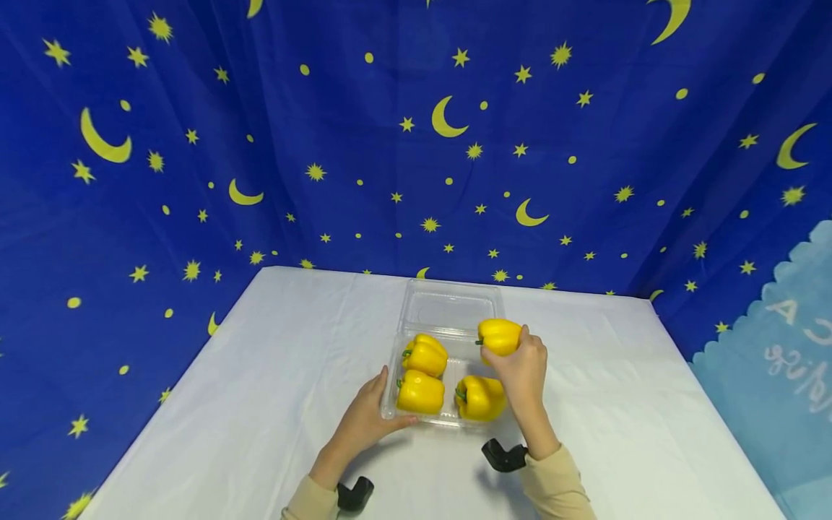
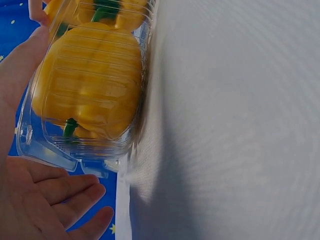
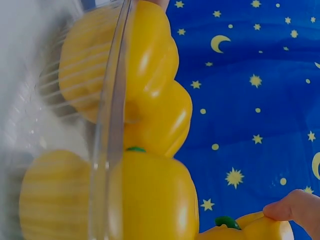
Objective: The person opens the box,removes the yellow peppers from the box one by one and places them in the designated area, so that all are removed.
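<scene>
A clear plastic clamshell box (image 1: 453, 421) stands unfolded on the table, with three yellow bell peppers inside: two at the left (image 1: 425, 355) (image 1: 421, 392) and one at the front right (image 1: 481, 399). My left hand (image 1: 364, 417) rests against its front left corner, thumb along the front edge. In the left wrist view the other fingers (image 2: 75, 195) extend loosely past the box. My right hand (image 1: 526, 370) grips a fourth yellow bell pepper (image 1: 499, 335) over the back right part of the box. That pepper (image 3: 265, 231) shows under the thumb in the right wrist view.
The box's clear lid (image 1: 451, 307) lies folded back toward the far edge of the white-covered table (image 1: 292, 361). Behind hangs a blue cloth (image 1: 364, 144) with yellow moons and stars. A light blue panel (image 1: 780, 390) is at the right. Black wrist mounts (image 1: 503, 456) sit at both wrists.
</scene>
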The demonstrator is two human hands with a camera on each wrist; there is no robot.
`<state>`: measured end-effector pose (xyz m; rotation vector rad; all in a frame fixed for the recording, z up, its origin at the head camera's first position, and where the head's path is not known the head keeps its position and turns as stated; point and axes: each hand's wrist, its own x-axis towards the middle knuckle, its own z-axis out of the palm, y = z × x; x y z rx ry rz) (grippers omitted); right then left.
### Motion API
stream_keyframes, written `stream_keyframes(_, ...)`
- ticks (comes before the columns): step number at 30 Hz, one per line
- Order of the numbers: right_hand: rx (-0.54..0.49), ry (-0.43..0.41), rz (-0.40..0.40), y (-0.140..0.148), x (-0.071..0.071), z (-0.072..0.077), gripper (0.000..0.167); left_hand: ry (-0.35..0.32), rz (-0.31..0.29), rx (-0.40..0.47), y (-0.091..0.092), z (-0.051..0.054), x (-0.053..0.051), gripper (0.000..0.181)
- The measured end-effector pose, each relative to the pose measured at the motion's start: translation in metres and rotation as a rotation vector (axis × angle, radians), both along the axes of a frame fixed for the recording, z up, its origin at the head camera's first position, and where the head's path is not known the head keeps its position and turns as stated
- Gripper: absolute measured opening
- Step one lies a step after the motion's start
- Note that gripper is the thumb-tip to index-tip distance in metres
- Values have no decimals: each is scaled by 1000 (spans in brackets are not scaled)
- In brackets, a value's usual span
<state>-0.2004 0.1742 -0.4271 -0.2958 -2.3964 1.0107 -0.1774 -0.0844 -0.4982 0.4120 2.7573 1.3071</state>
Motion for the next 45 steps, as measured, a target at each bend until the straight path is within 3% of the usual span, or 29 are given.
stream_keyframes(9,-19,-41,-23,11,-1,-1,83,16,-3,3,0,1,0,113)
stream_keyframes(17,10,-5,-50,18,-1,1,80,24,-3,7,-1,1,0,113)
stream_keyframes(33,-2,-21,-92,35,-1,4,82,13,9,-5,0,1,1,113)
stream_keyframes(45,10,-10,-115,46,1,-3,80,9,9,-12,0,1,1,112)
